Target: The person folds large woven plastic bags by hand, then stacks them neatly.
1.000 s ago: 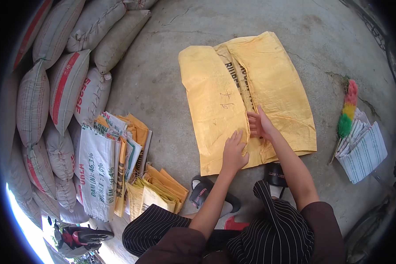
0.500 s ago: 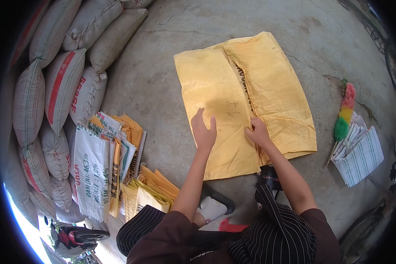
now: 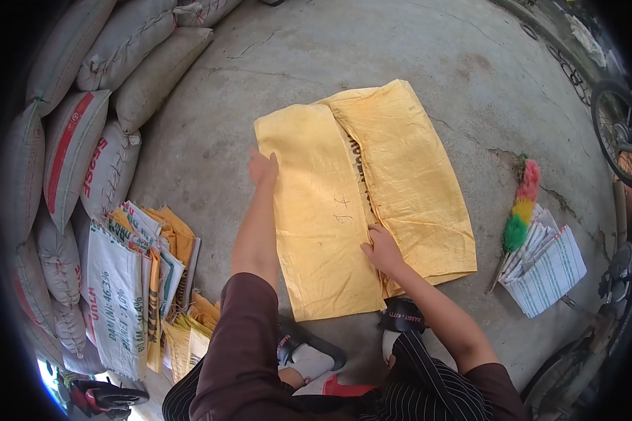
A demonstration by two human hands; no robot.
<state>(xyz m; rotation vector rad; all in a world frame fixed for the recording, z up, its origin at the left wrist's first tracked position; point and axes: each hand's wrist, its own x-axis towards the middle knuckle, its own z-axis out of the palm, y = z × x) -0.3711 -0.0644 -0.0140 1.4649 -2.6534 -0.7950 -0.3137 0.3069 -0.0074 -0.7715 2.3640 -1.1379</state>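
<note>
A yellow woven sack (image 3: 316, 231), its two sides folded in toward the middle, lies flat on the concrete floor. Dark printed letters show in the gap between the folds, and a few handwritten marks are on the left flap. My left hand (image 3: 262, 168) is at the sack's left edge, thumb over the top and fingers along the outside, closed on the border. Lower down, my right hand (image 3: 384, 252) has its fingers curled at the inner edge of the left flap, near the gap. The fingertips of both hands are partly hidden.
Stacked full sacks (image 3: 70, 154) line the left. Folded sacks (image 3: 119, 302) stand in front of them. At right lie a colourful duster (image 3: 522, 210) and a white folded bundle (image 3: 548, 274), with a bicycle (image 3: 614, 133) beyond. My sandalled feet (image 3: 404, 316) are close below the yellow sack.
My left hand has moved from above the left flap out to the sack's left edge and closed there. My right hand stays by the middle gap. The whole view has shifted slightly.
</note>
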